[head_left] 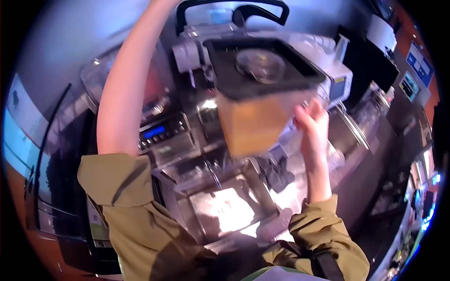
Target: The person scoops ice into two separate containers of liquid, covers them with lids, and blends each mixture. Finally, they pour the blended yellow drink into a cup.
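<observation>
A square see-through container (255,124) with orange-brown contents stands out in the upper middle, above and behind the sink. Its black lid (220,63) has a clear round cap (260,65) in the centre. My right hand (313,117) is at the container's right wall, fingers curled against it; motion blur softens the grip. My left arm (129,89) stretches up past the container's left side, and its hand lies beyond the top edge of the picture. To the right of that arm is a black frame-shaped handle (286,11); whether the left hand touches it is hidden.
Below is a metal sink (276,203) with a tap (213,175). A machine with a blue display (153,132) stands left of it. Dark cloth (275,174) lies at the sink's back right corner. A white appliance (337,77) and a metal bin (349,126) are further right.
</observation>
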`<state>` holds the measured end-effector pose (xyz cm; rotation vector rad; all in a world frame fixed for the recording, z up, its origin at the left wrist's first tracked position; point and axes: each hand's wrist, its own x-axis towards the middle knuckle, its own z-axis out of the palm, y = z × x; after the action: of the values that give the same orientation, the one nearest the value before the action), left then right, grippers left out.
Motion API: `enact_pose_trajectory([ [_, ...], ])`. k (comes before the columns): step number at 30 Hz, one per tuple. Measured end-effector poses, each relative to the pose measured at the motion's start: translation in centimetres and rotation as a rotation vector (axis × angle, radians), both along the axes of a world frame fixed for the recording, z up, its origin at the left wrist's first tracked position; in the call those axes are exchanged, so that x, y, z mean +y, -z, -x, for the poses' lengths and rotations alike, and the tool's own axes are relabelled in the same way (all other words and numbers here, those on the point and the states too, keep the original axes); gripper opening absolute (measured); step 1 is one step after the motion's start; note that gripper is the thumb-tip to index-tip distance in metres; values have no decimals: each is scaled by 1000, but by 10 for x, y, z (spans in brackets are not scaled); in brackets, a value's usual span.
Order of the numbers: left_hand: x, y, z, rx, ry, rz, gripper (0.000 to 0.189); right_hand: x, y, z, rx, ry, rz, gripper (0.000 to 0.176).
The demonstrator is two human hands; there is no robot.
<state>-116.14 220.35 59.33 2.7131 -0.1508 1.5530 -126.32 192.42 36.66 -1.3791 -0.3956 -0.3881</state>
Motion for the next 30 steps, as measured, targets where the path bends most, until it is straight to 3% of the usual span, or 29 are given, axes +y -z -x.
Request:
enact_pose_trajectory([
  [1, -9, 23, 6, -88, -28, -46, 25, -16, 12, 28, 77, -14, -54, 25],
  [2, -24, 50, 28, -13, 2, -80, 23, -28, 19, 58, 147, 35, -58, 24],
  [4, -49, 106, 48, 112, 80, -42, 21, -58, 52, 104, 349, 66, 78, 23],
  [5, -53, 139, 44, 63, 64, -148, 19, -65, 69, 124, 455, 87, 155, 29],
  [7, -54, 209, 38, -48, 26, -365, 23, -72, 123, 148, 452, 193, 347, 26],
  [9, -52, 276, 41, -135, 16, -231, 29, -71, 157, 165, 450, 178, 409, 23],
  [11, -94, 295, 108, 39, 205, 133, 19, -74, 166, 173, 450, 76, 437, 21],
  [12, -117, 310, 142, 168, 522, 446, 15, -75, 173, 176, 479, 86, 459, 20],
  [13, -146, 312, 189, 544, 580, 653, 19, -75, 183, 177, 508, 95, 480, 20],
  [14, -163, 324, 222, 828, 627, 593, 25, -74, 190, 180, 537, 102, 504, 20],
  [15, -173, 353, 234, 704, 873, 380, 33, -72, 194, 183, 524, 84, 422, 20],
  [17, -207, 366, 263, 685, 584, 404, 28, -70, 201, 188, 493, 52, 260, 21],
  [19, -213, 372, 271, 706, 449, 253, 20, -71, 211, 189, 474, 88, 383, 18],
  [21, -206, 382, 269, 607, 456, 270, 17, -68, 213, 193, 429, 136, 482, 17],
  [23, -193, 362, 271, 472, 490, 546, 16, -74, 209, 200, 430, 78, 578, 12],
  [24, -184, 353, 275, 519, 342, 737, 18, -76, 213, 203, 433, 62, 576, 11],
  [25, -170, 345, 276, 412, 333, 837, 18, -77, 216, 208, 439, 47, 575, 10],
  [27, -138, 340, 279, 355, 167, 1003, 26, -81, 211, 213, 551, 38, 398, 8],
  [30, -99, 366, 289, 369, 254, 1374, 35, -105, 214, 219, 659, 54, 229, 19],
])
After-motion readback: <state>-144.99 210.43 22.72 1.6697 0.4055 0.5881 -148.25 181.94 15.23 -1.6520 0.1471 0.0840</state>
